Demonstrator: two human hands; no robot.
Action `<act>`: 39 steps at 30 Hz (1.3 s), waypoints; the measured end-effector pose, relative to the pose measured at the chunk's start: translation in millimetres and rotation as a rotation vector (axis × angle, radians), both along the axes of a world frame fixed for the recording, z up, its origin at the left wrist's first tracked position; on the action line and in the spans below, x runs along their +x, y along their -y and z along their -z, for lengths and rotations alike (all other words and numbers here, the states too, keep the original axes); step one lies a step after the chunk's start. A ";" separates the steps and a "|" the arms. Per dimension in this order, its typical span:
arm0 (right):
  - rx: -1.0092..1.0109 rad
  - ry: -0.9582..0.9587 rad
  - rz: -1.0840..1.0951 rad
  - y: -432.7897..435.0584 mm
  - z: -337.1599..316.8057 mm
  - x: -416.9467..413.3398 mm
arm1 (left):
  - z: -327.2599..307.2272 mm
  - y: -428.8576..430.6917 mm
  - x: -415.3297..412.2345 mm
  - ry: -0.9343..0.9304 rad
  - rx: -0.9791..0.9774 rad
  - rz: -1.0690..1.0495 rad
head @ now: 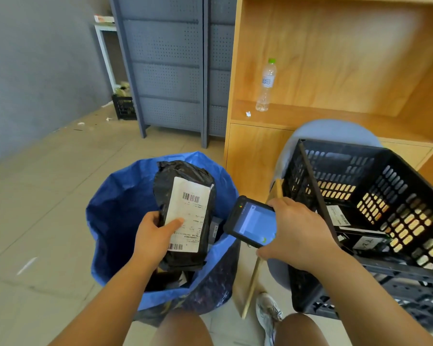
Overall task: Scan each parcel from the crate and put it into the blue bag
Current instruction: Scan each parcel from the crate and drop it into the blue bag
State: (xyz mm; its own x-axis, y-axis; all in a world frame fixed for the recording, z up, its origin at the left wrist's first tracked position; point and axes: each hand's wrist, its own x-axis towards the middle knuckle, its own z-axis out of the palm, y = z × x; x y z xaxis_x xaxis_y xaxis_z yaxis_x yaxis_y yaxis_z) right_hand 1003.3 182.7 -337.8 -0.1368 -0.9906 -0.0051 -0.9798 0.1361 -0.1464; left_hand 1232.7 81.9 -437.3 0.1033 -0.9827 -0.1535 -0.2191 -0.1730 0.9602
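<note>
Parcel [185,216], black with white label, is clamped in the left grip [153,232] above the blue bag [113,216] at 7 o'clock. Right grip [298,231] clasps the scanner [253,223]. Crate [398,191] at 3 o'clock holds further parcels [339,216]: task judged part done.

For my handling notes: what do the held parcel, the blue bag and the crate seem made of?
The parcel: probably thin plastic film, black, slightly glossy; it wrinkles, and carries a white paper label. The blue bag: likely woven plastic sheet, matte; it holds stiff folds. The crate: rigid moulded plastic, black, judging by its slotted walls.
</note>
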 end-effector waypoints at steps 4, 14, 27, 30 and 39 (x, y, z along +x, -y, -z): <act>0.020 -0.003 -0.008 3.8 3.8 -1.2 | 8.9 5.8 2.5 -0.008 0.033 -0.003; 0.174 -0.029 -0.023 40.4 33.0 1.8 | 67.4 39.8 43.2 0.043 0.273 -0.148; 0.297 -0.021 -0.068 145.3 81.0 14.3 | 169.3 125.9 65.4 0.495 0.444 0.103; 0.325 -0.022 -0.057 160.1 93.0 11.5 | 193.8 133.3 49.0 0.553 0.461 0.347; 0.396 -0.031 -0.020 176.9 113.2 3.6 | 239.9 131.0 15.9 0.952 0.583 0.900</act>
